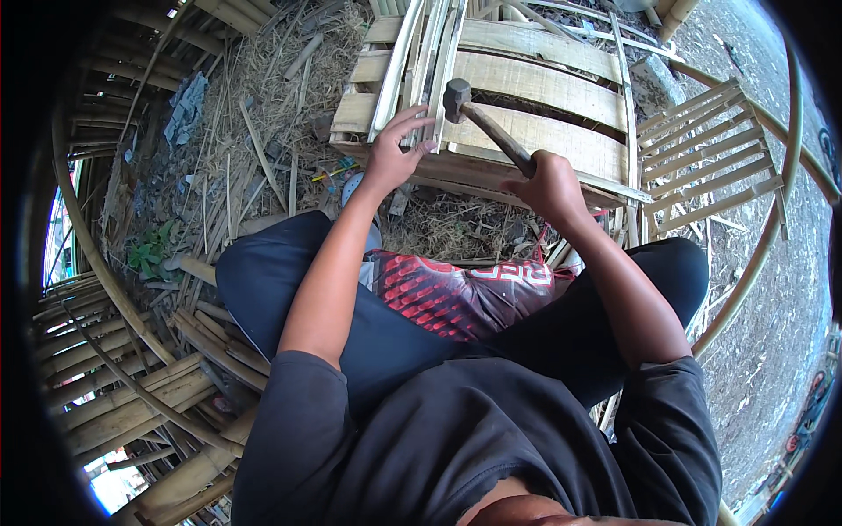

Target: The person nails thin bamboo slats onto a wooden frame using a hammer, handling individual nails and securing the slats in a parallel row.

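Observation:
My right hand (553, 188) is wrapped round the wooden handle of a hammer (496, 136). Its dark, blocky metal head rests on or just over the slatted wooden platform, beside the right-hand strip of a bundle. My left hand (396, 151) grips the near ends of these long, pale bamboo strips (428, 66), with fingers and thumb curved about them. The strips run away from me across the left part of the wooden platform (544, 92). Whether the hammer head touches the wood I cannot tell.
A small slatted bamboo rack (710, 149) leans to the right of the platform. Printed red and dark cloth (465, 294) lies between my crossed legs. Straw and bamboo scraps (263, 114) cover the ground on the left. Stacked bamboo poles (149, 394) lie at lower left, and paved ground (754, 333) stretches along the right.

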The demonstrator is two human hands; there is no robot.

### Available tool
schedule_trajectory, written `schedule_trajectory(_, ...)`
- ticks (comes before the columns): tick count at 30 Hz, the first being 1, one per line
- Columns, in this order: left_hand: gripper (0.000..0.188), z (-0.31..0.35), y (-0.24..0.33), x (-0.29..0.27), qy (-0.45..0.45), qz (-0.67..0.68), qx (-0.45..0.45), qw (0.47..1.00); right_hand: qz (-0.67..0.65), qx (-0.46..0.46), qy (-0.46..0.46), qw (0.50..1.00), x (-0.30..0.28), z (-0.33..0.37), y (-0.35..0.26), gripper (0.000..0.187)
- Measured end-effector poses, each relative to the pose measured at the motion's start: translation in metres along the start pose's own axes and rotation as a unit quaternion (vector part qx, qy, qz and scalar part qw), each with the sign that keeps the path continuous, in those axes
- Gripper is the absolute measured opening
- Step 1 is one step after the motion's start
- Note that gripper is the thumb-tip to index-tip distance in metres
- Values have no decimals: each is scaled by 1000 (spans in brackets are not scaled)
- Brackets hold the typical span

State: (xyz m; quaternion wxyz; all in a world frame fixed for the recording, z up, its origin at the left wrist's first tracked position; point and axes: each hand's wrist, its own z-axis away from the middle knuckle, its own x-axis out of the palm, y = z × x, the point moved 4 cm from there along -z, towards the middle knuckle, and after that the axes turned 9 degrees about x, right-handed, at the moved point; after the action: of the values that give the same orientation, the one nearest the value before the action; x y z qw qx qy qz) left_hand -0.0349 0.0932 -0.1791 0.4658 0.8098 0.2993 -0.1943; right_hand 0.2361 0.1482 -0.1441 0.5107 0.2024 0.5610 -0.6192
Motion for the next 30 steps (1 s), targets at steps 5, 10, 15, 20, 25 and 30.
schedule_trajectory(5,33,-8,7,-11,74,96,-85,989,5,24,20,999,18,-19,19,32)
schedule_trajectory(10,32,0,-7,-20,93,-179,1,979,0,7,45,999,18,-19,14,28)
schedule_trajectory(15,44,-5,-20,-15,20,-185,-96,978,-9,18,63,998,8,-25,17,33)
schedule_trajectory(20,62,-46,-16,-19,-69,-301,-122,943,-39,29,26,998,-5,-20,17,42)
schedule_trajectory(25,86,-24,-66,-16,-65,-260,-98,958,-74,-14,25,997,-16,8,-8,49)
schedule_trajectory(30,88,-24,-66,-8,-83,-263,-112,955,-61,-52,29,996,-28,30,-21,48)
